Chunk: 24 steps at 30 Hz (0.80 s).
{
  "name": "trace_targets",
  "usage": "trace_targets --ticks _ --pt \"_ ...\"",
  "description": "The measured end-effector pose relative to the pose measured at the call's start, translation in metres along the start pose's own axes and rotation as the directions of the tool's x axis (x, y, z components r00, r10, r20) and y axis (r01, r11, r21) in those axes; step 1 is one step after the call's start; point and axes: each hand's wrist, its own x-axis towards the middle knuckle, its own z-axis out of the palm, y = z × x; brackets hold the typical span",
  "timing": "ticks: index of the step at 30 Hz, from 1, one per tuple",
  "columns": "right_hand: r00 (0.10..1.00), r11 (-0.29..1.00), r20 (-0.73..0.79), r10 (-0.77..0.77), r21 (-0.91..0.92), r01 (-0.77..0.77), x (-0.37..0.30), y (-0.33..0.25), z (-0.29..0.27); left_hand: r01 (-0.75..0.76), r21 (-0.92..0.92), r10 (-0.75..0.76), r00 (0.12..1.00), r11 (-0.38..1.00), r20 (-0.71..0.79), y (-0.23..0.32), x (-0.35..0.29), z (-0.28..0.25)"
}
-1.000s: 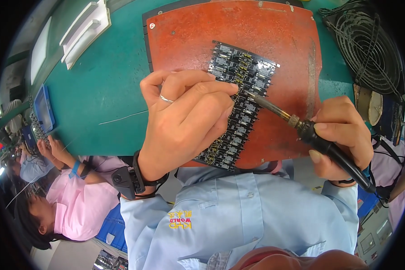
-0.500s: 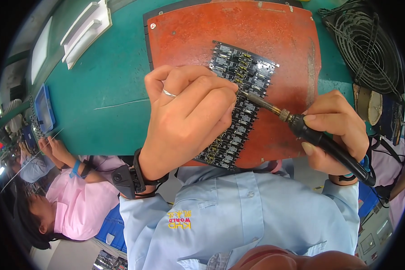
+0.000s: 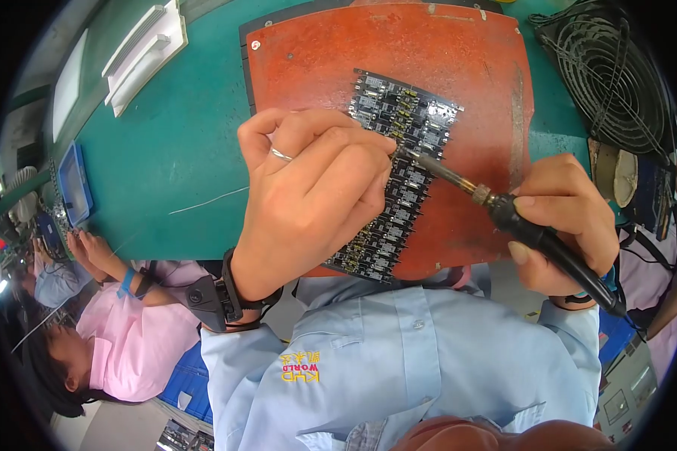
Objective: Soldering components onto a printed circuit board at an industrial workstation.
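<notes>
A black circuit board panel [image 3: 403, 203] with rows of small parts lies slantwise on a red-orange mat. My right hand [image 3: 568, 218] grips a black soldering iron [image 3: 532, 231], its metal tip pointing left at the middle of the panel. Over the panel's left side, my left hand [image 3: 316, 177] is closed in a pinch close to that tip. A thin solder wire [image 3: 209, 201] trails leftward from behind this hand. The pinching fingertips hide the wire's working end, so contact with the tip cannot be made out.
The red-orange mat [image 3: 474, 68] rests on a green table [image 3: 165, 150]. A round black fan guard [image 3: 613, 86] stands at the far right. White slotted pieces [image 3: 144, 54] lie far left, with a blue tray [image 3: 75, 184] nearer. A co-worker in pink [image 3: 139, 331] sits at the left.
The iron's tip and my right hand have shifted slightly right and down. The trailing solder wire hangs at a different slant, its visible end farther right. My left hand has barely moved.
</notes>
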Motion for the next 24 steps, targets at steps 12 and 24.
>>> trace_targets --ticks 12,24 --pt "1.000 1.000 -0.019 0.013 -0.013 -0.014 -0.001 -0.002 0.005 -0.004 0.011 0.004 1.000 1.000 -0.028 0.000 -0.002 0.004" --pt "0.999 0.999 -0.032 -0.001 -0.034 -0.001 0.000 -0.005 0.009 0.008 0.049 -0.008 1.000 0.999 -0.001 0.005 0.000 0.001"
